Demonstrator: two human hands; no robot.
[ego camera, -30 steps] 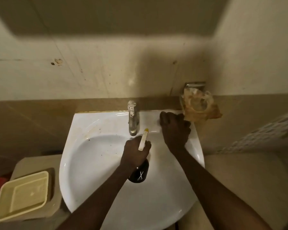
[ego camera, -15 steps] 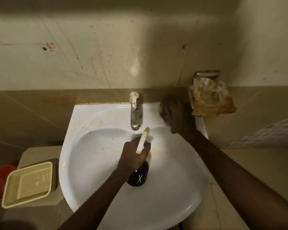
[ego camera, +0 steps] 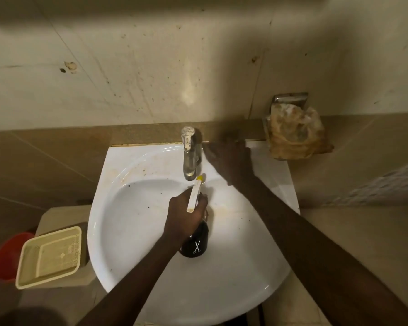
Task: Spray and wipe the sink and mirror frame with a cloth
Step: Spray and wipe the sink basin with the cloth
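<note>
The white sink (ego camera: 137, 222) fills the middle of the head view, with brown specks and stains on its back ledge. My left hand (ego camera: 185, 217) grips a black spray bottle (ego camera: 194, 245) over the basin, its white nozzle with a yellow tip pointing at the faucet (ego camera: 189, 158). My right hand (ego camera: 229, 161) lies flat on the back ledge just right of the faucet, fingers stretched toward it. A pale cloth seems to lie under that hand, though its edges are hard to make out. No mirror frame is in view.
A metal wall holder with a crumpled brown plastic bag (ego camera: 295, 135) hangs right of the sink. A cream plastic tray (ego camera: 50, 256) sits on a low ledge at the left, with a red bucket (ego camera: 6, 257) beside it. Stained tiles rise behind.
My right hand has slid from the sink's right rim along the back ledge up to the faucet. My left hand with the bottle has stayed over the basin.
</note>
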